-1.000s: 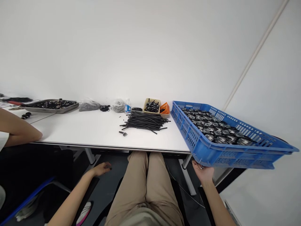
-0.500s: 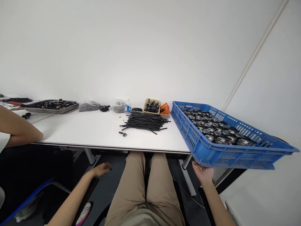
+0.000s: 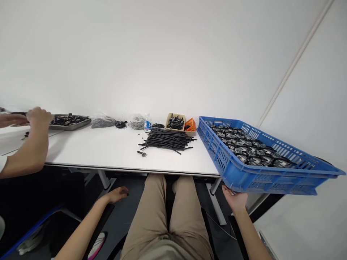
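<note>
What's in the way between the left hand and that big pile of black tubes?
The table edge: the left hand seems lower, so it would probably go up and over. A small loose part also lies in front of the black tubes, near that path.

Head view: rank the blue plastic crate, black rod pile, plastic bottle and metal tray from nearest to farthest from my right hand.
1. Blue plastic crate: just above the right hand.
2. Black rod pile: left, mid-table.
3. Plastic bottle: left, farther back.
4. Metal tray: far left.
</note>
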`<move>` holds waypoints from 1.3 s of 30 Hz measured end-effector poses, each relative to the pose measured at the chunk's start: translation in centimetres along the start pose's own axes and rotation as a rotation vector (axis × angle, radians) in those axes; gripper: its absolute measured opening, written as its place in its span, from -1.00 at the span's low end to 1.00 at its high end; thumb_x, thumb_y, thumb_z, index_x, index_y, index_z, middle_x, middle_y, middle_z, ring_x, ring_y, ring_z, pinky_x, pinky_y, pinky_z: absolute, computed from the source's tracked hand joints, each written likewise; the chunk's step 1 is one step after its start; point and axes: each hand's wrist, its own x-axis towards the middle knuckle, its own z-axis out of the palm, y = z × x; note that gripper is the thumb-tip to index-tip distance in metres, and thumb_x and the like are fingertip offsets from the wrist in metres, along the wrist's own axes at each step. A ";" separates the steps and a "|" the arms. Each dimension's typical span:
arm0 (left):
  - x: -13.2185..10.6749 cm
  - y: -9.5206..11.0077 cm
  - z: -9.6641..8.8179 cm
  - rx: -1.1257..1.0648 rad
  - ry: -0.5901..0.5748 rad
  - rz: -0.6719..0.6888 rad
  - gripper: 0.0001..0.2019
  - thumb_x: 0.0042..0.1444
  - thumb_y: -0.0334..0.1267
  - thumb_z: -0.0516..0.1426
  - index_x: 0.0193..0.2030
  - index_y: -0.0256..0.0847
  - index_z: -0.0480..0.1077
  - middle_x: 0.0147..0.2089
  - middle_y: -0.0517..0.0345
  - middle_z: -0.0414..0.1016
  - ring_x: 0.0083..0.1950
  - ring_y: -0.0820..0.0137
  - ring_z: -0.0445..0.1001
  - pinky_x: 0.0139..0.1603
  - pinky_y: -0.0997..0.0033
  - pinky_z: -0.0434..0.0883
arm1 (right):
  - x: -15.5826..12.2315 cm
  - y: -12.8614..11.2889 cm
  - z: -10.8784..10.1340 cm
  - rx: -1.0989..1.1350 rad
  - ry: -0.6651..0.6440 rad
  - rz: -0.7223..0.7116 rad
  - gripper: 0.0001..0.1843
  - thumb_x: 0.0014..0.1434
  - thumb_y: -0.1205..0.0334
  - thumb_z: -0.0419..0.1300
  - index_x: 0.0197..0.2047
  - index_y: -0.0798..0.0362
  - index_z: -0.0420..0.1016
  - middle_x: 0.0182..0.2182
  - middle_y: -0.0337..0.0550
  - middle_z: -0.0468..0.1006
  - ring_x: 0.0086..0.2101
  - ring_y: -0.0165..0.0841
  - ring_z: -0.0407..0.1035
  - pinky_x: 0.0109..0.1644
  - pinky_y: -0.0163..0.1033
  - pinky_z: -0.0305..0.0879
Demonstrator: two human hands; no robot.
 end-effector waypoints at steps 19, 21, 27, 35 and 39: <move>0.2 -0.2 -0.1 -0.058 -0.042 0.008 -0.46 -0.09 0.03 0.08 0.01 -0.23 0.36 -0.23 0.05 0.52 -0.24 0.21 0.53 -0.22 0.32 0.44 | 0.3 0.1 -0.6 -0.085 -0.026 -0.031 -0.67 0.06 0.28 0.12 -0.50 0.00 -0.05 -0.65 -0.43 0.15 -0.68 -0.49 0.03 -0.54 -0.30 0.20; 0.1 -0.2 -0.1 -0.058 -0.042 0.007 -0.46 -0.09 0.02 0.08 0.01 -0.23 0.36 -0.24 0.05 0.52 -0.26 0.22 0.53 -0.22 0.32 0.43 | 0.2 0.1 -0.5 -0.086 -0.019 -0.021 -0.69 0.06 0.27 0.11 -0.50 -0.01 -0.04 -0.65 -0.42 0.15 -0.68 -0.49 0.03 -0.54 -0.30 0.20; -0.1 0.1 -0.2 -0.054 -0.037 0.004 -0.46 -0.11 0.03 0.08 0.00 -0.23 0.36 -0.28 0.08 0.51 -0.29 0.22 0.54 -0.25 0.32 0.42 | -0.1 0.2 0.0 -0.039 0.013 -0.004 -0.74 0.06 0.32 0.05 -0.49 -0.01 -0.03 -0.66 -0.41 0.16 -0.68 -0.47 0.02 -0.55 -0.31 0.17; -0.4 0.6 -0.4 -0.049 -0.041 0.005 -0.45 -0.12 0.03 0.08 -0.01 -0.24 0.36 -0.26 0.07 0.52 -0.28 0.22 0.55 -0.22 0.32 0.43 | -0.4 0.2 0.3 -0.027 0.002 0.019 -0.74 0.07 0.33 0.07 -0.48 -0.01 -0.02 -0.65 -0.42 0.16 -0.68 -0.48 0.01 -0.54 -0.31 0.16; -0.6 0.7 -0.5 -0.048 -0.034 0.006 -0.47 -0.11 0.03 0.09 -0.02 -0.21 0.38 -0.26 0.08 0.53 -0.25 0.22 0.55 -0.19 0.31 0.43 | -0.2 0.2 0.0 -0.037 -0.023 0.018 -0.73 0.09 0.32 0.06 -0.49 -0.01 -0.03 -0.64 -0.41 0.17 -0.68 -0.48 0.01 -0.53 -0.30 0.18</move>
